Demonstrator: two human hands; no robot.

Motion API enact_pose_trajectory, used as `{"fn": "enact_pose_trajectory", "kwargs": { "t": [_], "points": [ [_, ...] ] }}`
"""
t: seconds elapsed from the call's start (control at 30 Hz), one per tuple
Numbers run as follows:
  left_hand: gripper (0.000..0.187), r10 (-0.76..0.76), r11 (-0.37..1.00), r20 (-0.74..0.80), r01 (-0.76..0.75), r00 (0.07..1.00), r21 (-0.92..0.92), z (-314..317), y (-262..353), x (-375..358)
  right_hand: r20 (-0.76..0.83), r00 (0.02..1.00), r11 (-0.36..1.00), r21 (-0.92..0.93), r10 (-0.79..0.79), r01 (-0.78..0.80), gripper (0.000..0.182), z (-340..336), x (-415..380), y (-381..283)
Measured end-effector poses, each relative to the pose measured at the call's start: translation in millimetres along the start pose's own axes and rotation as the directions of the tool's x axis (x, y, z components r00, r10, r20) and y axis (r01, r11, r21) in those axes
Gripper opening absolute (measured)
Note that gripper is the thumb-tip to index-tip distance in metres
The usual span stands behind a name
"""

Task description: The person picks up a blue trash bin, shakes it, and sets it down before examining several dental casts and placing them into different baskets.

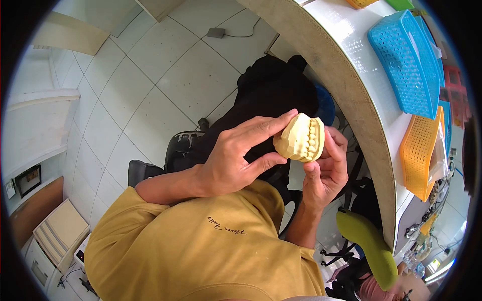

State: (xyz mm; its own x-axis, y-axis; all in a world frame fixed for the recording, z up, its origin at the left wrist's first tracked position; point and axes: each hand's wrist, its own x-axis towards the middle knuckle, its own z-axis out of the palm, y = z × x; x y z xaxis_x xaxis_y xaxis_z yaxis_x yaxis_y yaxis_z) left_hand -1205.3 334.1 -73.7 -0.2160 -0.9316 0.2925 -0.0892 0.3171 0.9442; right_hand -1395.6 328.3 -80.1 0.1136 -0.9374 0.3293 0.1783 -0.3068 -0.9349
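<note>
A pale yellow dental cast (288, 141) is held up in front of my chest, above my lap. Two rows of moulded teeth run down it, and its two halves sit against each other. My left hand (233, 153) grips its left side, thumb below and fingers above. On the right side, my right hand (326, 170) holds the cast between a thumb at the lower edge and fingers partly hidden behind it.
On the curved white counter (351, 45) at right stand a blue perforated basket (404, 65) and an orange one (422, 155). A green chair (366, 246) is at lower right, near another person (374, 288). A grey box with a cable (216, 33) lies on the tiled floor.
</note>
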Motion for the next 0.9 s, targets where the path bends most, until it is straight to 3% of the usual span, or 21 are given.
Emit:
{"fn": "enact_pose_trajectory", "kwargs": {
  "t": [0.03,0.1,0.13,0.2,0.27,0.33,0.43,0.5,0.57,0.63,0.7,0.77,0.9],
  "points": [
    [0.066,0.000,1.000,0.001,0.000,1.000,-0.001,0.5,-0.1,0.3,-0.019,1.000,0.998,-0.069,-0.018,0.016,0.052,0.0,-1.2,-0.3],
    [0.068,-0.148,0.951,-0.003,0.142,0.989,-0.273,2.5,-0.2,2.1,-0.006,1.000,0.985,-0.171,0.004,-0.005,0.055,1.8,1.6,-8.3],
    [0.068,-0.147,0.952,0.000,0.141,0.989,-0.273,3.7,1.0,3.4,0.005,1.000,0.962,-0.271,0.026,-0.024,0.058,2.6,2.5,-11.2],
    [0.066,-0.306,0.831,-0.018,0.257,0.952,-0.493,5.3,4.4,6.6,0.004,1.000,0.947,-0.322,-0.014,0.015,0.065,5.1,5.5,-8.4],
    [0.070,-0.313,0.811,0.013,0.274,0.950,-0.517,4.3,2.3,10.1,0.059,0.995,0.873,-0.476,-0.086,0.104,0.067,9.4,11.8,-12.7],
    [0.073,-0.386,0.648,0.052,0.311,0.921,-0.695,2.8,4.2,14.2,0.082,0.990,0.843,-0.519,-0.117,0.142,0.071,12.1,17.1,-13.6],
    [0.073,-0.387,0.578,0.122,0.344,0.914,-0.740,4.7,-1.8,15.4,0.141,0.980,0.772,-0.605,-0.137,0.195,0.076,14.1,20.9,-11.4],
    [0.071,-0.394,0.534,0.161,0.368,0.905,-0.762,5.5,-2.2,15.9,0.094,0.987,0.802,-0.575,-0.133,0.163,0.074,15.2,19.5,-9.6],
    [0.077,-0.468,0.334,0.273,0.455,0.840,-0.826,5.0,0.4,16.1,0.049,0.991,0.830,-0.542,-0.127,0.133,0.072,15.9,19.9,-11.0],
    [0.075,-0.470,0.308,0.297,0.469,0.831,-0.828,5.1,0.8,15.4,0.115,0.981,0.745,-0.639,-0.155,0.192,0.066,16.6,24.4,-17.9],
    [0.073,-0.473,0.281,0.316,0.481,0.822,-0.830,5.9,1.5,15.0,0.120,0.979,0.729,-0.654,-0.167,0.205,0.064,15.3,26.7,-19.7],
    [0.060,-0.471,0.194,0.328,0.459,0.819,-0.867,6.9,2.7,15.2,0.129,0.975,0.712,-0.667,-0.179,0.219,0.062,14.0,27.4,-20.0],
    [0.058,-0.478,0.202,0.322,0.459,0.817,-0.865,8.4,5.4,15.6,0.131,0.973,0.715,-0.661,-0.189,0.228,0.061,12.1,27.8,-20.3]
  ]
}}
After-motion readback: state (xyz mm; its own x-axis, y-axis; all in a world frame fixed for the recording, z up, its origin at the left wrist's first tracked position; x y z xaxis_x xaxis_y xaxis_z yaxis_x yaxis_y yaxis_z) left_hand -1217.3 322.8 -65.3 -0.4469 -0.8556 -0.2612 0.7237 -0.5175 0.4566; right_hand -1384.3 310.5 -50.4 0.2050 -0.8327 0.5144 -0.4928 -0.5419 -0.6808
